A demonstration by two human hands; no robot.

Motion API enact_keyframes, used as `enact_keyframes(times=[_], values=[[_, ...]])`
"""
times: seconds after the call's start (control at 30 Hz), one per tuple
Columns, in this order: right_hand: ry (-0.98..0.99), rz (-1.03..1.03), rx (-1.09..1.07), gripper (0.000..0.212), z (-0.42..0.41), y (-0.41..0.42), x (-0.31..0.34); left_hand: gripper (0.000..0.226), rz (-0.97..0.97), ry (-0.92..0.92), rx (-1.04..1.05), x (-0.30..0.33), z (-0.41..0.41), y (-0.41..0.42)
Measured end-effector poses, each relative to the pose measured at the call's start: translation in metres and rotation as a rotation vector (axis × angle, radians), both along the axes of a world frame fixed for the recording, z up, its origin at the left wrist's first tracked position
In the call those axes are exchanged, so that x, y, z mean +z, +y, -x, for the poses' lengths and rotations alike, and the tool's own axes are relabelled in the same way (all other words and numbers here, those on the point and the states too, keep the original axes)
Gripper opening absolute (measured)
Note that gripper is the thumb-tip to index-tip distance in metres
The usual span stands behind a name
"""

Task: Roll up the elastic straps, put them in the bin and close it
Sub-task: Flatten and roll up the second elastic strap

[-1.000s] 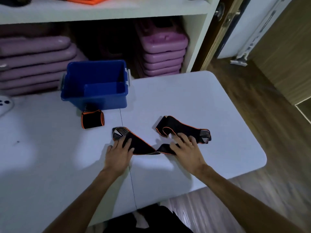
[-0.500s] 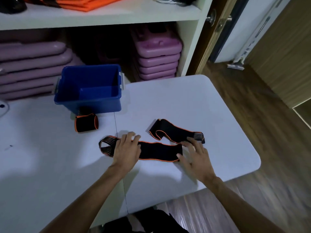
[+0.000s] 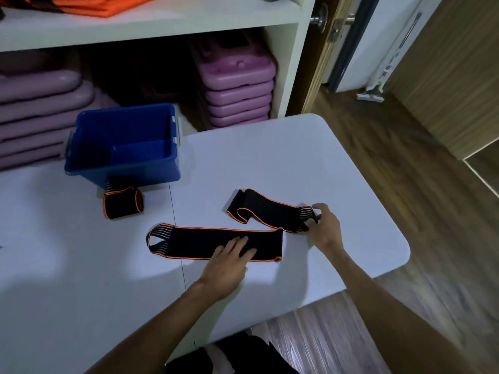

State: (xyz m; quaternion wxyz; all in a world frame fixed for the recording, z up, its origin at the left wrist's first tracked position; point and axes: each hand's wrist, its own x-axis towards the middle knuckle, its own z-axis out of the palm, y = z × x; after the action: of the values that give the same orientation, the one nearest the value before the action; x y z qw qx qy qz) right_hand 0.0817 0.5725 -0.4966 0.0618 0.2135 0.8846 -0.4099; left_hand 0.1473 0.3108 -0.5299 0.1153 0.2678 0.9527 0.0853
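Lying flat, strap [image 3: 216,240] long axis left-right, loop leftward.

Strap [image 3: 216,242] – black stretch cloth, matt, orange-edged, ribbed striped end; roll [image 3: 122,202] – same cloth; bin [image 3: 122,168] blue plastic, smooth, slight sheen; table [image 3: 270,163] white, smooth, matt; floor [image 3: 405,163] wood-look, grained; purple cases [image 3: 237,85] moulded plastic, satin; doorknob [image 3: 320,18] shiny metal
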Motion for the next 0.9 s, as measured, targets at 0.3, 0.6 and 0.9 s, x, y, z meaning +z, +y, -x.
enact_keyframes(times=[0.3, 0.6, 0.9], values=[[0.479, -0.044, 0.458, 0.044, 0.03, -0.058, 0.041, 0.049, -0.468, 0.09, 0.298, 0.054, 0.043, 0.001], [0.519, 0.225, 0.419, 0.045, 0.026, -0.094, 0.048, 0.019, -0.622, 0.084, 0.473, 0.099, 0.105, 0.011], [0.097, 0.48, 0.429, 0.044, 0.02, -0.11, 0.036, 0.01, -0.983, 0.096, 0.726, 0.162, 0.104, -0.007]])
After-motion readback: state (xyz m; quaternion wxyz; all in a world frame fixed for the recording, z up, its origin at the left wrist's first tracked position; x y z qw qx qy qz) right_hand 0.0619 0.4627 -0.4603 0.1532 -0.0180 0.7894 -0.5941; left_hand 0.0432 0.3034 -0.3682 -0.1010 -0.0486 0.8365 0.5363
